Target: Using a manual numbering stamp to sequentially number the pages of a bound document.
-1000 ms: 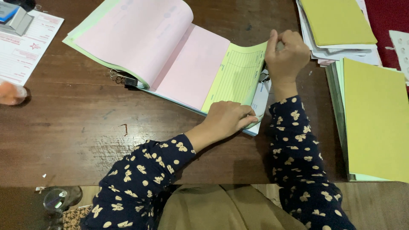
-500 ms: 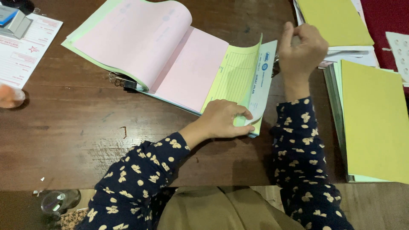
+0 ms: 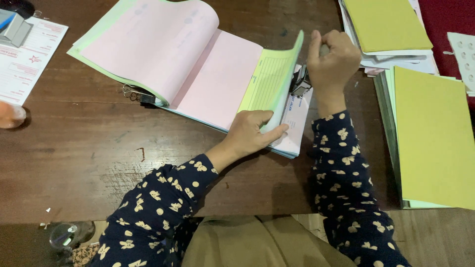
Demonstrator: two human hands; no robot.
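This looks like an office or clerical workplace. A worn, scratched dark wooden desk carries mostly paperwork: an open pad of carbon-copy forms with pink, yellow-green and white sheets, held by black binder clips. At the right lie stacks of yellow-green folders and a further pile of papers topped by a yellow cover. At the left edge lies a printed form with red print, and a grey desk tool sits on it.
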